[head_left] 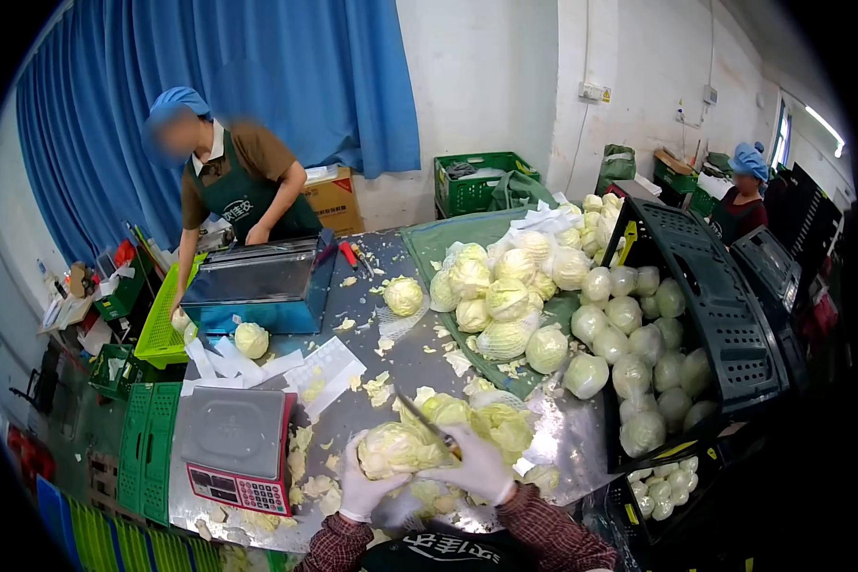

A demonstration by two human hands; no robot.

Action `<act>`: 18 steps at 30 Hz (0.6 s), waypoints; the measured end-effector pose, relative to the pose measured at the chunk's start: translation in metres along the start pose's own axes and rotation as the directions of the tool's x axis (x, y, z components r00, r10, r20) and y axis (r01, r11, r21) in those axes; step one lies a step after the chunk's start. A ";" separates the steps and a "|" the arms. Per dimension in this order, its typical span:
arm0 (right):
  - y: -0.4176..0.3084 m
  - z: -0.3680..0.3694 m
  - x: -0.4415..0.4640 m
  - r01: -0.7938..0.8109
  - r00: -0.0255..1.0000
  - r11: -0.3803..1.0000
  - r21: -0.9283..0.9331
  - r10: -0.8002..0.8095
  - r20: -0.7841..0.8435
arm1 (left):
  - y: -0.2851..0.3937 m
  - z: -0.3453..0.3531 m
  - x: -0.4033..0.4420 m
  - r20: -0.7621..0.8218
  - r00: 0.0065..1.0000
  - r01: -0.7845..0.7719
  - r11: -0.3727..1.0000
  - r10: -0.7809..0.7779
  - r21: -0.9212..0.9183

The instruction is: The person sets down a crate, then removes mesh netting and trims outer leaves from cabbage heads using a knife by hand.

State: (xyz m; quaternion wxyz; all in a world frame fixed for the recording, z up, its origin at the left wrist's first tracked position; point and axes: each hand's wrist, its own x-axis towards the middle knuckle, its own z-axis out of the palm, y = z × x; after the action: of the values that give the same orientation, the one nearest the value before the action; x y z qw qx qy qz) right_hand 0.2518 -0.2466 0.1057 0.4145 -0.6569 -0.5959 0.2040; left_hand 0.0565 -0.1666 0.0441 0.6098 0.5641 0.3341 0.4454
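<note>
My left hand [363, 486], in a white glove, is wrapped round the left side of a pale cabbage [391, 450] low over the table. In my gloved right hand [480, 467] is a knife [425, 419]; its blade points up and to the left above the cabbage. Part of the knife's handle is hidden by my fingers. Right behind the cabbage lie loose green cabbage leaves [496, 424]. Leaf scraps are scattered on the metal table [562, 429] around my hands.
A scale [236, 448] stands at left, beside white paper sheets [332, 372]. Behind it, a co-worker [243, 181] leans over a blue-sided wrapping machine [257, 286]. Piled cabbages [505, 296] lie on a green cloth. At right, a tipped dark crate [705, 305] borders wrapped cabbages [629, 343].
</note>
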 end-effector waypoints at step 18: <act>0.033 0.030 -0.029 -0.434 0.900 0.624 0.650 0.340 0.273 | 0.000 0.005 -0.023 0.129 0.984 0.133 0.985 -0.119 -0.113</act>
State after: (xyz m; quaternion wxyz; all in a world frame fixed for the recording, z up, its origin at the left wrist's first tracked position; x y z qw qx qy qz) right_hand 0.2429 -0.2634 0.0559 0.5392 -0.5500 -0.3430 0.5377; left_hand 0.0520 -0.1900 0.0426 0.6893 0.5298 0.3034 0.3900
